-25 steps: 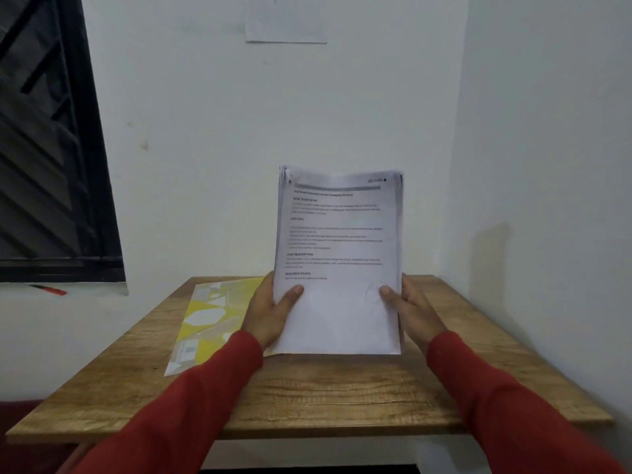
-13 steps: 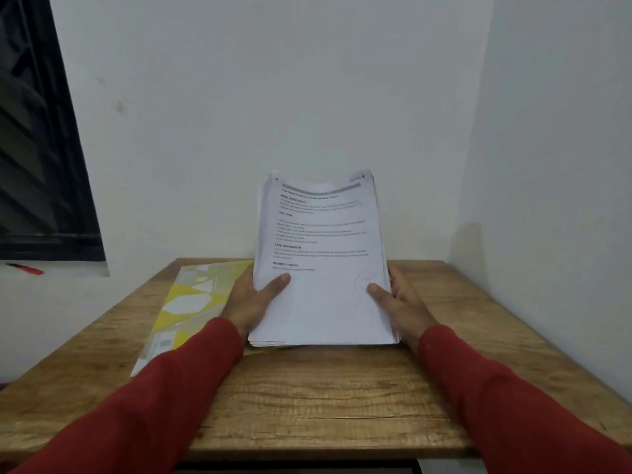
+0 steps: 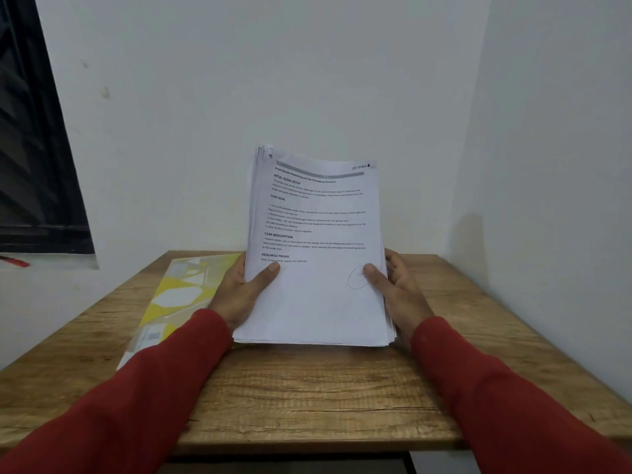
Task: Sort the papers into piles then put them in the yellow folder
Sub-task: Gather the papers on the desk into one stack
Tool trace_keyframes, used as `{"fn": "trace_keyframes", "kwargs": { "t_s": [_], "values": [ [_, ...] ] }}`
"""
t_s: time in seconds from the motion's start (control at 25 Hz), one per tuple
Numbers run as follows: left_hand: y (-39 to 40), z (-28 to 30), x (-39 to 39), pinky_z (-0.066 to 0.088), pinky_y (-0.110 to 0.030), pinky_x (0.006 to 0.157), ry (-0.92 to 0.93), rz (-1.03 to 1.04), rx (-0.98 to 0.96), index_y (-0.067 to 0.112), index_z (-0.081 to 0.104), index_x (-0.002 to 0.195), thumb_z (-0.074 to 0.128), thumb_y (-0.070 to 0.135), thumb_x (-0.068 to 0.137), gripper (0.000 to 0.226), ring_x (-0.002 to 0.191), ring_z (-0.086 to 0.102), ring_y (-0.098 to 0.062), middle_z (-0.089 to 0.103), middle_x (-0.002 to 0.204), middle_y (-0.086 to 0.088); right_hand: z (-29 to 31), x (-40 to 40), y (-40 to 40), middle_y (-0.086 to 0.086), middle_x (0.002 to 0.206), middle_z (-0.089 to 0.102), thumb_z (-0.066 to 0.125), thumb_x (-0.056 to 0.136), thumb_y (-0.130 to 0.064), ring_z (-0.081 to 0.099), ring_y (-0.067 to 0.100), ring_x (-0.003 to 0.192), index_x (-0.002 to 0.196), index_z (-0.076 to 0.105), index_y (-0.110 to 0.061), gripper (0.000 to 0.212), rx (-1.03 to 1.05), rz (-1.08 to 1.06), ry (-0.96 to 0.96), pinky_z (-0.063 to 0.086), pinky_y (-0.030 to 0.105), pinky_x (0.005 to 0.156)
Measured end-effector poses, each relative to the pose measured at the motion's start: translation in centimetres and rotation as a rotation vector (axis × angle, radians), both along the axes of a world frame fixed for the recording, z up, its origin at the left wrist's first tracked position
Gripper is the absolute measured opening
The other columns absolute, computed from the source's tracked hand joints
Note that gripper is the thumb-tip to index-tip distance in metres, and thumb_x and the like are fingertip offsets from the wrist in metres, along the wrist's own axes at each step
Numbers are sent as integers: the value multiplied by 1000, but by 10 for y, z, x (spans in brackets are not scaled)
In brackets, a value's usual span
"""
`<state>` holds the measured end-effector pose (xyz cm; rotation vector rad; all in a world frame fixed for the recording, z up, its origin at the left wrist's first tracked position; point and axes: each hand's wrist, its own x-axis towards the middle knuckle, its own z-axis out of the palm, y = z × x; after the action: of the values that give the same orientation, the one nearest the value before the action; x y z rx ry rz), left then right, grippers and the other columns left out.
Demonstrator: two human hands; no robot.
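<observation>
A person in red sleeves (image 3: 143,398) sits at a wooden table (image 3: 307,398) set in the corner of a white-walled room, seen from a head camera looking down. Both hands hold one thick stack of papers (image 3: 318,268), tilted up so its printed top sheet faces the viewer, its near edge low, close over the table. The left hand (image 3: 239,289) grips the stack's left edge, thumb lying across the front of the top sheet and fingers hidden behind. The right hand (image 3: 396,285) grips the right edge the same way, its thumb touching a pen-drawn circle on the sheet. The top sheet carries bold headings, small text and a handwritten note at its far right corner. A yellow folder (image 3: 174,295) with a white and grey pattern lies flat on the table's left side, just left of the stack and partly behind the left hand. A dark window (image 3: 30,148) fills the far left, with a red object (image 3: 15,262) on its sill.
</observation>
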<state>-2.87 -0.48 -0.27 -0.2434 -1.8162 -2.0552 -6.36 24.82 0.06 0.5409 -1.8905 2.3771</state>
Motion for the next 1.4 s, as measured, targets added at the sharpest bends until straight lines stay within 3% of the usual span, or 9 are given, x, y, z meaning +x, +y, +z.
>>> {"fn": "trace_keyframes", "kwargs": {
  "t_s": [0.2,0.36,0.48,0.6,0.72,0.88,1.16,1.28,1.4],
  "values": [
    [5,-2,5,61,-33,72,-45,-59,42,17,62,125,75,27,85,43,100,73,-24,75,114,-3,2,-5,10,10,89,77,72,91,-15,74,24,77,99,60,-11,16,36,-263,52,59,44,75],
    [0,-1,6,60,-29,70,-51,-68,35,17,61,127,87,61,58,85,99,74,-23,75,114,-3,2,-2,13,8,91,77,63,98,-21,72,22,82,92,68,-14,10,0,-216,76,59,38,79],
    [0,-1,5,61,-30,68,-59,-56,60,16,60,127,78,42,82,55,94,75,-22,74,115,-6,1,-12,20,3,92,76,60,100,-25,70,12,81,98,71,-10,18,57,-305,86,57,29,78],
    [-3,-1,4,61,-28,64,-68,30,75,22,63,117,66,24,94,23,83,75,-15,74,109,-3,5,-27,48,6,82,65,63,95,-29,60,16,75,87,67,-11,20,-113,-589,30,51,34,74],
    [-7,0,4,59,-23,61,-64,92,72,20,62,117,66,22,95,23,80,74,-10,73,108,0,6,-29,70,1,68,48,61,96,-21,47,9,60,70,57,-9,29,-246,-724,-27,42,29,63],
    [-7,-2,3,61,-28,65,-67,85,67,21,62,119,67,22,94,26,87,74,-17,74,110,-2,6,-25,67,-1,86,68,59,100,-19,64,17,84,86,69,-5,22,-264,-655,-48,55,31,81],
    [-3,-5,1,59,-26,64,-45,83,49,21,65,115,66,17,95,21,83,75,-13,76,102,2,4,-14,30,7,97,76,64,97,-18,72,20,84,98,71,-11,10,-270,-322,-83,60,33,73],
    [-1,-6,1,58,-26,64,-46,95,-14,20,67,112,67,4,92,26,84,73,-15,76,97,2,-4,-5,7,13,101,76,70,92,-15,73,28,89,106,71,-3,18,-102,-112,-150,61,43,84],
    [1,-6,1,56,-22,59,-62,119,-58,21,68,105,66,6,93,20,79,72,-12,77,91,4,-9,-8,4,13,99,77,75,89,-17,74,31,93,104,74,-2,21,68,-167,-82,60,43,85]
  ]
}}
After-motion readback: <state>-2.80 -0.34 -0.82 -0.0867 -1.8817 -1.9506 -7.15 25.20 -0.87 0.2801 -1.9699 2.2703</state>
